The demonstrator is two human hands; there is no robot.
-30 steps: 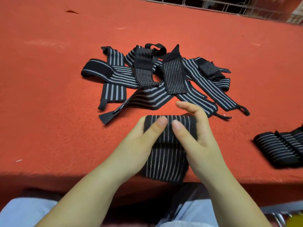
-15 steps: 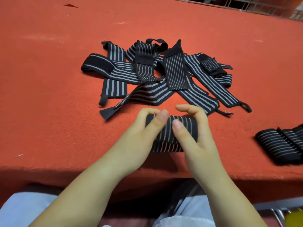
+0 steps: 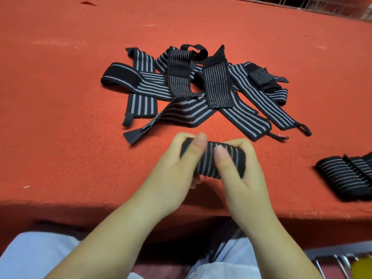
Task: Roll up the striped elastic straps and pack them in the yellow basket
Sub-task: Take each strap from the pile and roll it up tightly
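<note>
Both hands clamp one rolled strap (image 3: 218, 161) just above the red table (image 3: 60, 117): the left hand (image 3: 177, 168) curls around its left end, the right hand (image 3: 239, 174) around its right. A second ago a long tail hung over the table edge; it has now been wound in, so this roll looks nearly finished. Loose straps (image 3: 193, 91) lie beyond, finished rolls (image 3: 344, 176) at right, and the yellow basket (image 3: 362, 268) is barely visible.

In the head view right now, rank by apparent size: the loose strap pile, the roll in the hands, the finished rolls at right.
1. Loose strap pile, clearly largest.
2 and 3. Unsure: finished rolls are cropped by the frame, and the held roll is partly hidden behind both hands.
</note>
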